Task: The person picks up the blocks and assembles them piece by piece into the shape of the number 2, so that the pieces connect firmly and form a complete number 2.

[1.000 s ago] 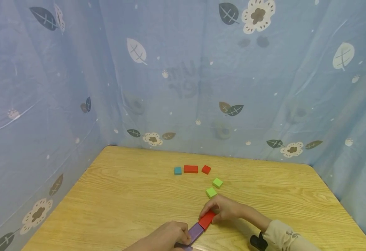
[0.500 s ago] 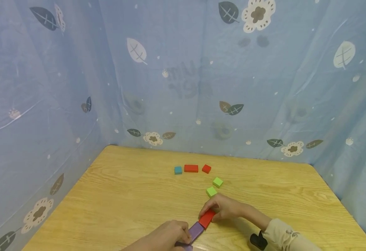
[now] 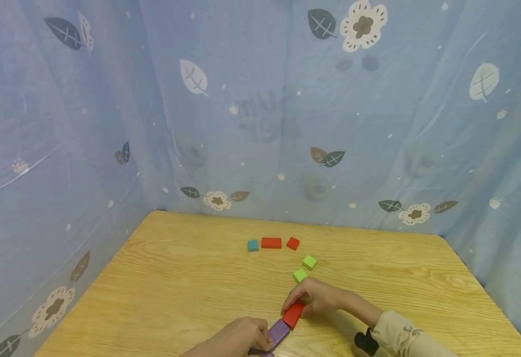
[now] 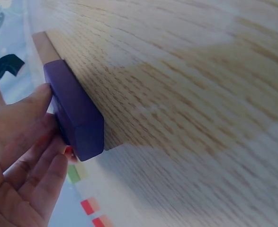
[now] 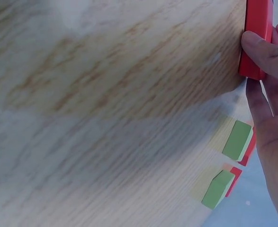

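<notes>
My left hand (image 3: 241, 337) is at the bottom of the head view, at a row of two purple blocks. Its thumb and fingers pinch the nearer purple block (image 4: 75, 109), which the left wrist view shows lying flat on the table. The farther purple block (image 3: 279, 334) lies end to end with a red block (image 3: 293, 315). My right hand (image 3: 316, 296) holds that red block between thumb and fingers. In the right wrist view the thumb lies along one side of the red block (image 5: 257, 56). Just beyond the right hand lies a green block (image 3: 300, 275).
Farther back on the wooden table (image 3: 189, 277) are a second green block (image 3: 310, 262), a small red block (image 3: 293, 243), a long red block (image 3: 271, 243) and a blue block (image 3: 253, 245). A blue patterned curtain (image 3: 260, 114) encloses the table's back and sides.
Both hands keep their places on the blocks. The head view tilts very slightly; the blocks stay where they were.
</notes>
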Demonstrator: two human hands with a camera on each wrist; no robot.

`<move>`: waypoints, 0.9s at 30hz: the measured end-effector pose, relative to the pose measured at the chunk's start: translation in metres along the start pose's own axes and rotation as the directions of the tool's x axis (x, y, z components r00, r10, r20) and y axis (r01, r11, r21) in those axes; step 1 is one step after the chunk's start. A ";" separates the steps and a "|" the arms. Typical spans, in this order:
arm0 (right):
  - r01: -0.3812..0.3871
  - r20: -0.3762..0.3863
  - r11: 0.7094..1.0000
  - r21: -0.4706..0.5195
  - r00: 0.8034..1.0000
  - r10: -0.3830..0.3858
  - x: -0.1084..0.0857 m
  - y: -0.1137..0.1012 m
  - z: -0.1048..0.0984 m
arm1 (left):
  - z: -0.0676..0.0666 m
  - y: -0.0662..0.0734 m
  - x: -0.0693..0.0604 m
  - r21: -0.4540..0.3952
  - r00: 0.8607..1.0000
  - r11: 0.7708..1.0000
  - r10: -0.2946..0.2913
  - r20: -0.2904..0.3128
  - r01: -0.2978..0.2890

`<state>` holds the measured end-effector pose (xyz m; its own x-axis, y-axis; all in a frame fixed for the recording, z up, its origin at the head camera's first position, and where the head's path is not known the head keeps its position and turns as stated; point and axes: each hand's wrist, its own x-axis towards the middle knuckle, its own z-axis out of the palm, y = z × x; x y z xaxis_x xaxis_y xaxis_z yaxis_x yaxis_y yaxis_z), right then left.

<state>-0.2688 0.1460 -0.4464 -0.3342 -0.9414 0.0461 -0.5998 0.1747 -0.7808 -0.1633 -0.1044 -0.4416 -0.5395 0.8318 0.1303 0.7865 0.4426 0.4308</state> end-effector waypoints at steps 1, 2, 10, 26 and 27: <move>-0.005 0.003 1.000 0.005 1.000 0.005 0.001 0.000 0.000 | 0.000 0.000 0.000 0.001 1.000 1.000 -0.001 -0.001 0.001; -0.008 0.005 1.000 0.008 1.000 0.008 0.001 0.000 -0.001 | 0.000 0.000 0.000 0.003 1.000 1.000 -0.002 -0.002 0.002; -0.018 0.031 0.999 0.041 0.999 0.017 0.004 0.002 -0.003 | 0.002 -0.002 0.000 0.016 1.000 1.000 0.009 -0.021 -0.008; -0.014 0.057 0.998 0.066 0.998 0.010 0.007 0.000 -0.007 | 0.001 -0.002 0.001 0.025 1.000 1.000 -0.006 0.008 0.006; -0.016 0.056 0.997 0.070 0.998 0.012 0.007 -0.001 -0.007 | 0.001 -0.002 0.001 0.025 1.000 1.000 -0.007 0.010 0.006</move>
<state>-0.2758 0.1415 -0.4413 -0.3000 -0.9539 0.0016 -0.5421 0.1691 -0.8231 -0.1654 -0.1040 -0.4432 -0.5417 0.8321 0.1187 0.7904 0.4562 0.4088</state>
